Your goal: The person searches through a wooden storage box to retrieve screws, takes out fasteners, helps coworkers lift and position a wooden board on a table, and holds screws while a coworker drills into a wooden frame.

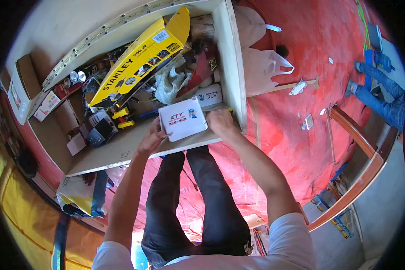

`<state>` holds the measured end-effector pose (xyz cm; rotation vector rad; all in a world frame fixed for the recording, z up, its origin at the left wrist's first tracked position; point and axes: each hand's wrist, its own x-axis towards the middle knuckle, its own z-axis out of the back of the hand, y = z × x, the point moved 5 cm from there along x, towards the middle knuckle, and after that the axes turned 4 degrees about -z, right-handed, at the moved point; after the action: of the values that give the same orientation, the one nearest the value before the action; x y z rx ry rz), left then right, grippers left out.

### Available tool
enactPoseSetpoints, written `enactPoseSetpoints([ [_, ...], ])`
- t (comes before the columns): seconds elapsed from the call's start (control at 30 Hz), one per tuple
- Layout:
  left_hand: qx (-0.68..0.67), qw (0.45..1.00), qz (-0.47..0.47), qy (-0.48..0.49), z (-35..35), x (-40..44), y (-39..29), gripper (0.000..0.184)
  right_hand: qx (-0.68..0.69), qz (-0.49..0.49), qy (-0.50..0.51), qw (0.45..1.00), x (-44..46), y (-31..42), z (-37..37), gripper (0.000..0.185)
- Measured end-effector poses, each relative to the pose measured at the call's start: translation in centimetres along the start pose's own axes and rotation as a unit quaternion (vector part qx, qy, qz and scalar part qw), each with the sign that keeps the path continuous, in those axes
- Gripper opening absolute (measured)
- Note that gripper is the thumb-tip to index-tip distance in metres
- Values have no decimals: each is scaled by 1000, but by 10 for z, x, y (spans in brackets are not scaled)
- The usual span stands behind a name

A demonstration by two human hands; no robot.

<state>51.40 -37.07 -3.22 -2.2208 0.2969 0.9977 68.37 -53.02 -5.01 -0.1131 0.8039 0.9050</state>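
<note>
A white flat box [183, 120] printed "ETY" is tilted over the front of an open wooden chest. My left hand [153, 136] is closed on its left edge, thumb near the lower corner. Close by its right edge is my right hand [220, 121], fingers curled downward; what they hold, if anything, is hidden. A small yellow-green bit shows just beyond those fingers. Behind lies a second white ETY box [209, 95], partly covered by the first. A yellow Stanley 900 W carton [141, 58] leans diagonally across the chest, beside a crumpled pale plastic wrap [171, 81].
The wooden chest [229, 58] also holds yellow-handled tools [126, 124], a dark box [101, 132] and small cartons. White plastic bags [263, 67] lie on the red floor covering [297, 148] to the right. Another person's legs [382, 105] show at far right, near a wooden frame [355, 130].
</note>
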Motion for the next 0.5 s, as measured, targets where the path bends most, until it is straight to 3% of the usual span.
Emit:
enactPoseSetpoints([
  [0.07,-41,999,-4,28,4,24,20,72,58,-45,-58,996,-3,-13,-7,22],
  [0.23,-43,996,1,82,-4,56,20,67,-16,13,14,1000,-11,-14,6,20],
  [0.3,-31,997,10,67,6,58,21,65,-8,38,9,999,-12,-12,9,22],
  [0.33,-35,997,20,61,20,57,24,65,-2,35,62,997,-12,-11,14,22],
  [0.5,-109,992,48,35,24,43,13,65,0,61,35,998,-9,-11,1,22],
])
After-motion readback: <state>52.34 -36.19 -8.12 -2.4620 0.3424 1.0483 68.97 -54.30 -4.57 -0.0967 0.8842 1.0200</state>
